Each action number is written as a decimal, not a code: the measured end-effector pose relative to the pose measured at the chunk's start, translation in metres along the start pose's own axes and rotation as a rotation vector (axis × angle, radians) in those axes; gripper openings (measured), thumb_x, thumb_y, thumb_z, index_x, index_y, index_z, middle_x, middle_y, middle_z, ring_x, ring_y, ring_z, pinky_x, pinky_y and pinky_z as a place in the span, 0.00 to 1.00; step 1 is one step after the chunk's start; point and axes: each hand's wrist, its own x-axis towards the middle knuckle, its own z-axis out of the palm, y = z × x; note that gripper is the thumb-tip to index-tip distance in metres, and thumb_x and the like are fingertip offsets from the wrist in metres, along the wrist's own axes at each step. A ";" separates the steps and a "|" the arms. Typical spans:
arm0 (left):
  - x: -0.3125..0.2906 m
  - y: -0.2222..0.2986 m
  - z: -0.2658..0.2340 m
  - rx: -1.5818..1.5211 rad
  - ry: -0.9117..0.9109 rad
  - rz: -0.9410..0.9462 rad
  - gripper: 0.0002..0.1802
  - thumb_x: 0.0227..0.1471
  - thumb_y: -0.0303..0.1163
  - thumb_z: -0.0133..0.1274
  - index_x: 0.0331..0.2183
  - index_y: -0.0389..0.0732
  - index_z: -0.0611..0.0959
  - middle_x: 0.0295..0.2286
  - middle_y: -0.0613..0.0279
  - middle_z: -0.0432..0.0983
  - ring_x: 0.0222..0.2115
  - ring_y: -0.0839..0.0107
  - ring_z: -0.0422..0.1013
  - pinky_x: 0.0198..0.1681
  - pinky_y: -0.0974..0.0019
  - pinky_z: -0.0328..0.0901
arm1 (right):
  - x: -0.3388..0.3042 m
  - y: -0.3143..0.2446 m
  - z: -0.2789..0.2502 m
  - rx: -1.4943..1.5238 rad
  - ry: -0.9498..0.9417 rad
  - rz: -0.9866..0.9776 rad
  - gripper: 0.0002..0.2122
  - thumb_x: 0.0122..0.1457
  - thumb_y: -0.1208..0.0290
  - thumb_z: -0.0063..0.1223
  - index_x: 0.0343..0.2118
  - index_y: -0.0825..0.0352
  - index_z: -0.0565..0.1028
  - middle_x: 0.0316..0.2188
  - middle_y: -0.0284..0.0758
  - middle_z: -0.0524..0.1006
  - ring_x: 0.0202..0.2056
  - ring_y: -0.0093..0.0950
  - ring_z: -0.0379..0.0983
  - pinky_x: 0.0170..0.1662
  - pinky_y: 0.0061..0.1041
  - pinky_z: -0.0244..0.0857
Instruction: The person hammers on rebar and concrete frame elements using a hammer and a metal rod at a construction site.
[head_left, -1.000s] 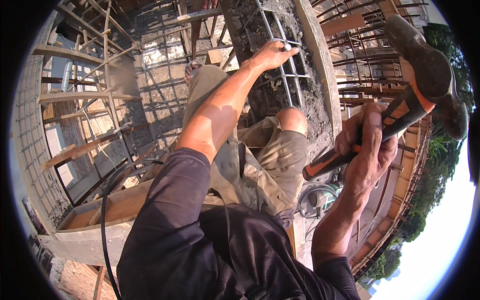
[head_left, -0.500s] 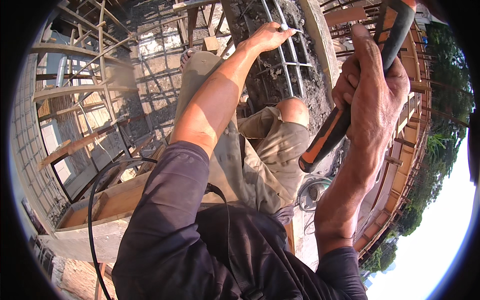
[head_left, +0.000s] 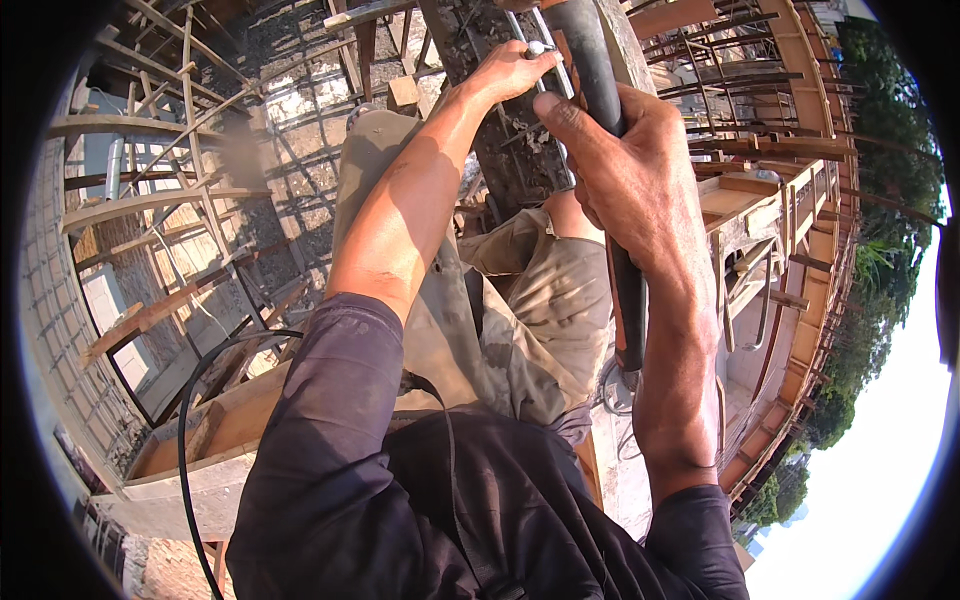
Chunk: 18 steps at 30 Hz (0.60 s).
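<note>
My left hand pinches a small metal piece with a pale round end, upright against the steel bars. The rest of that piece is hidden by my fingers. The bars lie along a rough concrete beam. My right hand grips the black and orange handle of a hammer, just to the right of my left hand. Past the top edge of the picture, the hammer's head is cut off. The lower end of its handle hangs beside my right wrist.
My bent knees in khaki trousers straddle the beam. Down to the left are timber poles and a rebar grid. A black cable loops by my left arm. Wooden formwork runs along the right.
My right hand has swung the hammer left and inward, from the right side to close by my left hand. The view has shifted slightly; my left hand keeps its pinch at the bars.
</note>
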 end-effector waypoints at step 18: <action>-0.023 -0.005 -0.003 -0.035 0.103 0.014 0.30 0.59 0.55 0.53 0.27 0.32 0.81 0.19 0.51 0.73 0.24 0.68 0.65 0.32 0.56 0.64 | -0.022 0.082 0.004 0.315 -0.079 0.391 0.12 0.58 0.69 0.57 0.25 0.65 0.65 0.12 0.26 0.63 0.10 0.19 0.58 0.12 0.24 0.53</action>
